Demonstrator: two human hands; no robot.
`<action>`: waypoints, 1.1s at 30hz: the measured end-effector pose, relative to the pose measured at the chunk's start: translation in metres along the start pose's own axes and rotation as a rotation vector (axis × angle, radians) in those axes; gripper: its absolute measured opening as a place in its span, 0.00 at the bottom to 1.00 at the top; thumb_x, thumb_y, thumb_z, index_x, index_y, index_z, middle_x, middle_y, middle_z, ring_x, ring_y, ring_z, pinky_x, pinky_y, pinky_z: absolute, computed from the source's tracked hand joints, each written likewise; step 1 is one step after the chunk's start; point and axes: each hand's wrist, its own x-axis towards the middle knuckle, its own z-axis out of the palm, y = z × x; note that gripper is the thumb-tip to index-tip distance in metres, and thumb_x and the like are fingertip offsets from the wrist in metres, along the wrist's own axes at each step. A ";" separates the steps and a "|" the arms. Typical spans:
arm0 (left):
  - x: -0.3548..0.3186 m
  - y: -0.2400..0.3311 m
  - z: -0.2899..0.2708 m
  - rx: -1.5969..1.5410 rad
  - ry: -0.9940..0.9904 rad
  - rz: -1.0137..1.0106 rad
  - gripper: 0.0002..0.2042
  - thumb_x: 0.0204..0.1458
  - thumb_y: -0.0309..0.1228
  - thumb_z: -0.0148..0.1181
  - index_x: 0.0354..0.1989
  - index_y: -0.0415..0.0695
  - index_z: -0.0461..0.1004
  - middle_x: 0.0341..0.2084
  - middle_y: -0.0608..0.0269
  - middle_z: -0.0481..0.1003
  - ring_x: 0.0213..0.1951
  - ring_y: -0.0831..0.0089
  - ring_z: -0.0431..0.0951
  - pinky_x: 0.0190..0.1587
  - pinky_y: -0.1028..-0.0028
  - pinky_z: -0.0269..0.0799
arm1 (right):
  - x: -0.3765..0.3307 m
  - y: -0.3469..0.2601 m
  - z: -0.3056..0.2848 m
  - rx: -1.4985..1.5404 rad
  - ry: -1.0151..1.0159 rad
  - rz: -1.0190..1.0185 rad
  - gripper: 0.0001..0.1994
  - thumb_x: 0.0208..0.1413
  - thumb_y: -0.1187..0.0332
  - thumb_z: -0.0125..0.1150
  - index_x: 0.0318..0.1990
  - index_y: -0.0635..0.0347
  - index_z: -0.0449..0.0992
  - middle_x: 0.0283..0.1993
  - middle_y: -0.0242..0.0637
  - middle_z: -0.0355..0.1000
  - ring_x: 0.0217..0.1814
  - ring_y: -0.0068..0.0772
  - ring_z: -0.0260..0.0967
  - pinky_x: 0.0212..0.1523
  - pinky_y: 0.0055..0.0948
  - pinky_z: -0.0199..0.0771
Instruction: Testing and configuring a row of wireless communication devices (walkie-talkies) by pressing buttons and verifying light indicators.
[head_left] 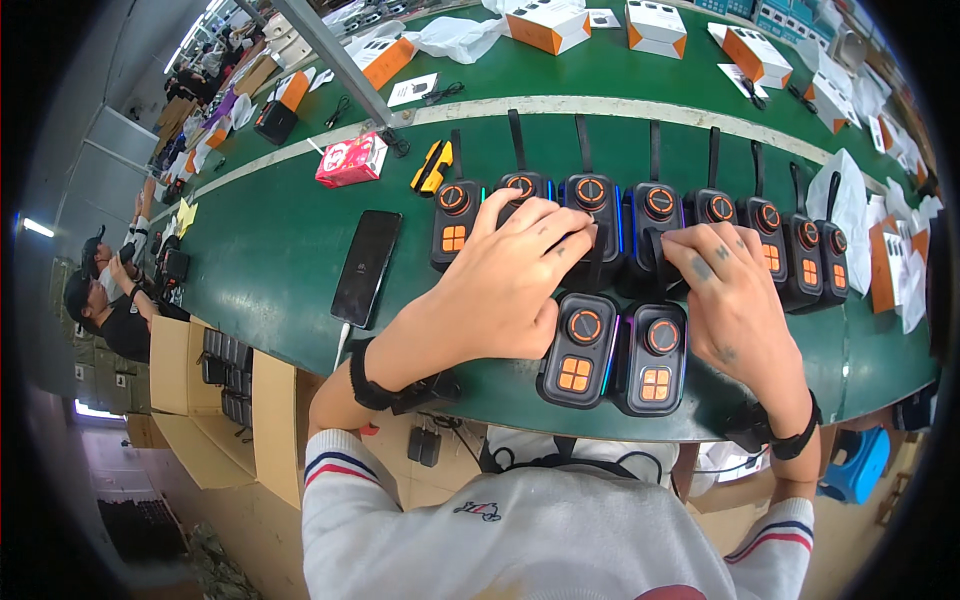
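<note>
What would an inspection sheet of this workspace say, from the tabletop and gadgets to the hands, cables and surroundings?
Surface: green tabletop, crossed by a pale strip.
Job's things: eight black devices in a row, their straps pointing away from the person; two nearer devices side by side.
Clutter: phone, pink box, yellow-and-black tool; white-and-orange boxes beyond the strip.
Hands: left hand and right hand over the devices, fingers bent; grip unclear.
Cables: white cable at the phone's near end.
Surroundings: open cardboard box at left holding dark items; two people farther left.
</note>
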 end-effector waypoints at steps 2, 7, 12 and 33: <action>-0.001 0.001 0.000 0.010 -0.008 -0.010 0.24 0.26 0.21 0.51 0.41 0.34 0.70 0.46 0.52 0.69 0.50 0.57 0.68 0.59 0.52 0.53 | -0.001 -0.001 0.001 -0.013 0.007 -0.003 0.19 0.36 0.81 0.55 0.42 0.69 0.74 0.42 0.40 0.68 0.45 0.39 0.65 0.51 0.36 0.61; -0.002 0.002 0.001 0.120 -0.069 -0.016 0.25 0.27 0.20 0.50 0.43 0.35 0.71 0.45 0.53 0.71 0.52 0.58 0.68 0.61 0.52 0.51 | -0.001 -0.004 0.006 -0.043 0.057 -0.002 0.19 0.36 0.80 0.55 0.42 0.69 0.73 0.41 0.40 0.68 0.44 0.40 0.65 0.52 0.37 0.61; -0.009 0.001 0.007 0.151 0.037 0.010 0.24 0.29 0.21 0.52 0.43 0.38 0.72 0.46 0.55 0.71 0.53 0.57 0.67 0.61 0.50 0.50 | -0.010 0.006 0.009 0.004 0.081 -0.027 0.19 0.38 0.79 0.55 0.44 0.68 0.74 0.47 0.39 0.68 0.49 0.40 0.64 0.54 0.39 0.59; 0.016 0.010 -0.020 0.300 -0.134 0.046 0.20 0.30 0.20 0.54 0.39 0.41 0.72 0.48 0.61 0.68 0.55 0.57 0.64 0.61 0.47 0.51 | -0.038 0.010 0.001 -0.267 0.100 0.139 0.21 0.37 0.77 0.55 0.45 0.65 0.75 0.48 0.35 0.69 0.51 0.38 0.64 0.57 0.42 0.56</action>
